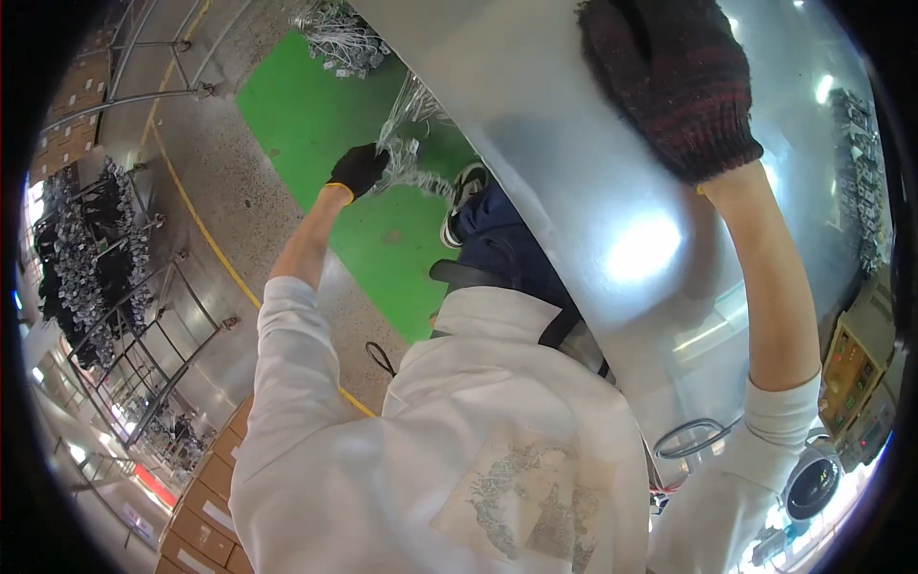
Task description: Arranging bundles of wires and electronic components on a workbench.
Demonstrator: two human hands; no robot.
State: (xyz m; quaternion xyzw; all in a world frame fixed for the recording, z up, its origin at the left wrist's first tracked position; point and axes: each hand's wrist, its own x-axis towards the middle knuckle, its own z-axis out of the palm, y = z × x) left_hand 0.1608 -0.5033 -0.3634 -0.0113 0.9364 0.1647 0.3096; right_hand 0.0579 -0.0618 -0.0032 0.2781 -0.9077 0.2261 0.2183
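My left hand point(359, 170), in a black glove, reaches down and is closed on a bundle of thin silvery metal wire parts point(413, 158) hanging over the green floor mat point(316, 115). My right hand point(669, 81), in a dark red knitted glove, lies flat with fingers together on a large shiny metal sheet surface point(574, 191). It holds nothing. My white shirt fills the lower middle, with my dark trousers and a shoe point(464, 196) below the left hand.
Another heap of silvery wire parts point(339, 38) lies at the far edge of the green mat. A metal rack point(124, 277) hung with dark parts stands left. Cardboard boxes point(206, 507) sit lower left; a yellow control box point(846, 368) is right.
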